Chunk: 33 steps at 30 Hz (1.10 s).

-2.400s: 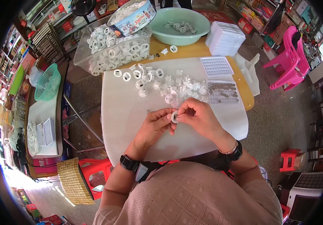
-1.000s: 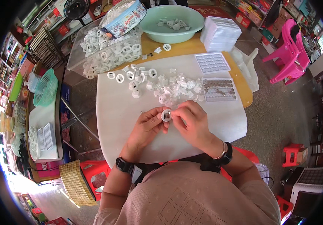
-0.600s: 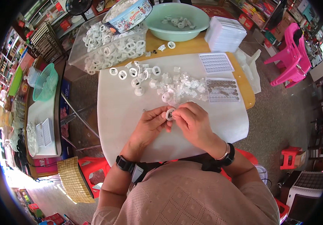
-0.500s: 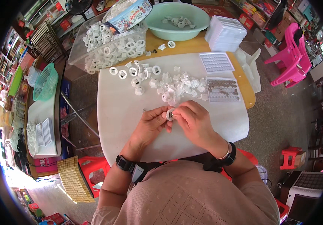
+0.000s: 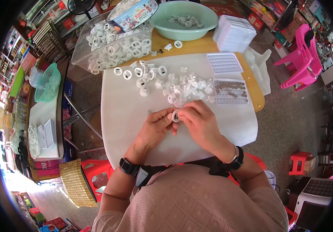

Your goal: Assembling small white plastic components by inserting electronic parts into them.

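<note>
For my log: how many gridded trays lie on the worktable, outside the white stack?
2: the disc-holding tray, right of the loose white pieces; the paler tray, just behind it.

Loose white parts [image 5: 193, 86] and two gridded trays [image 5: 224, 63] lie on the white tabletop [image 5: 120, 120].

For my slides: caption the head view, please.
Left hand holds a round white plastic part, right hand touching it, over a white tabletop.

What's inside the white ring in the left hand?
Inside the white ring, a small dark part shows. The right hand covers part of the ring's right side; its back, toward the left hand, is hidden.
</note>
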Each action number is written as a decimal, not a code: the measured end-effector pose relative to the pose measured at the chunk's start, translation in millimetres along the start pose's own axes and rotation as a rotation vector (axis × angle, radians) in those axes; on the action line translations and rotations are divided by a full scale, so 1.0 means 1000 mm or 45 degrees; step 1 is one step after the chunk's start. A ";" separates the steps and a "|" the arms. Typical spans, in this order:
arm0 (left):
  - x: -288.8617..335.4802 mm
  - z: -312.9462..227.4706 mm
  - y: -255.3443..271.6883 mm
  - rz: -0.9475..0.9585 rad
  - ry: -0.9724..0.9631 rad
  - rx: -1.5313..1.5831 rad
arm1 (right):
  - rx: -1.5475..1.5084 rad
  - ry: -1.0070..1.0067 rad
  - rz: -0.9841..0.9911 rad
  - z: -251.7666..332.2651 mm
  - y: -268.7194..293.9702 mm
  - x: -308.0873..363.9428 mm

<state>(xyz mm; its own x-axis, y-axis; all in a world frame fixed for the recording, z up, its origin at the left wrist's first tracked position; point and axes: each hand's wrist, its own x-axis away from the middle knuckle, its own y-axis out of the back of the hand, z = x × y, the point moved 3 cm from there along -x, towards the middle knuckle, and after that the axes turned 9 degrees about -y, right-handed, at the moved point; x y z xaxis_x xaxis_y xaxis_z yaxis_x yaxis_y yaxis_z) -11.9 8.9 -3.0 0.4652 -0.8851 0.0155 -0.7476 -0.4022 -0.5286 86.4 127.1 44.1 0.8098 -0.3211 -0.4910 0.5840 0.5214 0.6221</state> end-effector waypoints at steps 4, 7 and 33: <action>0.001 -0.001 0.002 -0.012 0.025 0.056 | -0.192 -0.085 -0.002 -0.002 -0.002 0.001; 0.001 -0.002 -0.001 -0.023 0.034 0.076 | -0.327 -0.290 0.017 -0.003 -0.001 0.000; 0.000 0.003 0.006 0.066 0.098 0.026 | -0.282 -0.132 0.227 -0.004 0.003 -0.003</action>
<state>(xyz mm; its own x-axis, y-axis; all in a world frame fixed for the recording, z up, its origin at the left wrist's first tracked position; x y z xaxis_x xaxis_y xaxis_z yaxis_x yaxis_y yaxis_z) -14.5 6.9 -8.4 0.3875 -0.9204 0.0525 -0.7596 -0.3511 -0.5475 85.2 132.7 44.7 0.9066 -0.2821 -0.3139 0.4148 0.7330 0.5391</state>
